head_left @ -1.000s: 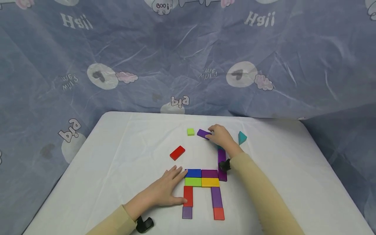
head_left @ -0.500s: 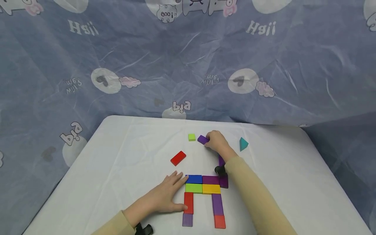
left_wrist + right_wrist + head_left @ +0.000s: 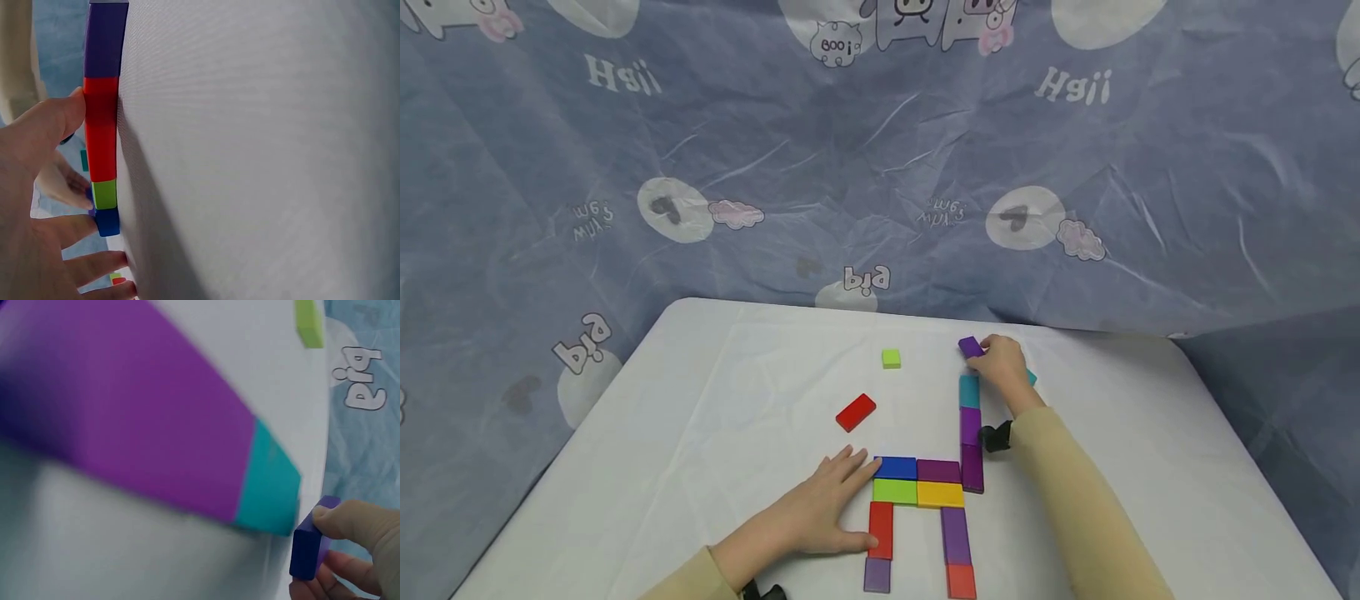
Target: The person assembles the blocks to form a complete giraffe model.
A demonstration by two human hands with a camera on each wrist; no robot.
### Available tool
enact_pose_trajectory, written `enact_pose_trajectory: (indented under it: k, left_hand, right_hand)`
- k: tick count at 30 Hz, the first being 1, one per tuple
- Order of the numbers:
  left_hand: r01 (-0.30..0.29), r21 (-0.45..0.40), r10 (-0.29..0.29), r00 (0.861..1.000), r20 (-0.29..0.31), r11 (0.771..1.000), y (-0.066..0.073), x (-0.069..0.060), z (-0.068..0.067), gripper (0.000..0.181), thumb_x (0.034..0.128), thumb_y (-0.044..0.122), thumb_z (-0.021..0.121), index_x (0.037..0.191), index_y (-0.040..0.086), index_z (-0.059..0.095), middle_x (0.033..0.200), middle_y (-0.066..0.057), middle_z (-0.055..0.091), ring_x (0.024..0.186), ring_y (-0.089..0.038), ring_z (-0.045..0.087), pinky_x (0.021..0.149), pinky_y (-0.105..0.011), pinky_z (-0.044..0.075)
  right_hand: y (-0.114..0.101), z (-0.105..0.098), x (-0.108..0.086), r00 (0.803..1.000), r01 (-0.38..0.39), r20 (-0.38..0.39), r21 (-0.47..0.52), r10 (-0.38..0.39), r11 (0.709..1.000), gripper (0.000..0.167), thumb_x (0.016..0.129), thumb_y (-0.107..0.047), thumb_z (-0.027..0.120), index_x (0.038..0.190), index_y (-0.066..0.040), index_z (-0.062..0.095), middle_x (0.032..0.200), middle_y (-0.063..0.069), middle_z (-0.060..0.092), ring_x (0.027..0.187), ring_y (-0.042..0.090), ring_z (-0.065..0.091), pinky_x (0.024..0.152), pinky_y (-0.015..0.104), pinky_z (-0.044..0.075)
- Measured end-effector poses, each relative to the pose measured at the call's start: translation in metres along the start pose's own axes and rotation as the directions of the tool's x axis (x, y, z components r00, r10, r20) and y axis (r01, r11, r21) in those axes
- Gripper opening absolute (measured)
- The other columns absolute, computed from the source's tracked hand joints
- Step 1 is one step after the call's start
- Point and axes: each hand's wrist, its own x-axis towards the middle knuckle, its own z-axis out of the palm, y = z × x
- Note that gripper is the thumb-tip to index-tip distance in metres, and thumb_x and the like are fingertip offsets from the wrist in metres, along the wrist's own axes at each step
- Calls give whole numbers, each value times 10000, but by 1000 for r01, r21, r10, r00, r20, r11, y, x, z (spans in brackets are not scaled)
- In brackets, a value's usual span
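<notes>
Near end first: the lilac block and red block lie end to end, with the left hand alongside; a push inward there would likely skew that line or shift the blue block, as the pieces look merely laid side by side on the white table. Farther out, a black wrist device at the right cuff hangs close beside the purple column; a low forearm sweep might knock it crooked. At the far end, the violet block sits askew, just beyond the teal block and apart from it in the head view; set down at that angle, it could nudge the teal piece or leave a gap. The teal triangle, mostly hidden behind the right wrist, might be bumped if the arm swung outward. Hands, same order. Left: fingers spread, nearly straight, gripping nothing; thumb touching the red block, index fingertip at the blue block's outer corner. Right hand: closed in a pinch on the violet block, thumb on one side, fingers on the other. Whether that block touches the table, cannot tell.
</notes>
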Motion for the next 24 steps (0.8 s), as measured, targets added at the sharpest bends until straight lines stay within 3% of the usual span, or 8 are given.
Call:
enact_pose_trajectory:
  k: [6, 10, 13, 17, 24]
  left_hand:
    - [-11, 11, 11, 1000, -9, 1000, -2, 0, 2, 932, 809, 628, 673, 1559, 220, 300, 1602, -81, 314, 1494, -335, 244, 1166, -587, 281]
    - [-5, 13, 6, 1000, -2, 1000, -1, 0, 2, 933, 808, 633, 670, 1561, 230, 295, 1604, -75, 313, 1495, -333, 243, 1166, -589, 279]
    - [2, 10, -2, 1000, 11, 1000, 0, -1, 2, 933, 805, 635, 670, 1561, 239, 294, 1605, -69, 311, 1496, -329, 241, 1167, -589, 277]
    - [-1, 23, 1, 1000, 14, 1000, 2, -1, 1, 936, 806, 639, 665, 1562, 231, 293, 1605, -72, 311, 1496, -329, 242, 1166, -582, 283]
    - [-13, 9, 13, 1000, -9, 1000, 1, -2, 0, 930, 816, 607, 678, 1561, 203, 297, 1603, -89, 312, 1497, -338, 237, 1175, -578, 267]
  right_hand:
    - [7, 2, -2, 998, -37, 46, -32, 38, 999, 522, 897, -197, 688, 1287, 118, 548, 1283, 313, 579, 1178, 423, 565, 1014, 501, 477]
    - [12, 4, -1, 1000, 7, 24, -48, -6, 999, 547, 916, -218, 687, 1320, 113, 527, 1246, 313, 593, 1161, 425, 565, 1014, 510, 469]
    - [17, 5, 0, 999, 44, 22, -57, -42, 997, 517, 943, -201, 652, 1347, 95, 522, 1301, 312, 566, 1235, 442, 529, 1063, 524, 432]
    - [23, 7, 1, 996, 86, 32, -32, -85, 996, 461, 962, -147, 611, 1353, 82, 529, 1405, 295, 503, 1346, 451, 435, 1133, 532, 354]
    - [24, 6, 0, 989, 133, 73, -6, -132, 991, 467, 973, -160, 604, 1387, 37, 515, 1456, 261, 466, 1351, 452, 427, 1129, 549, 352]
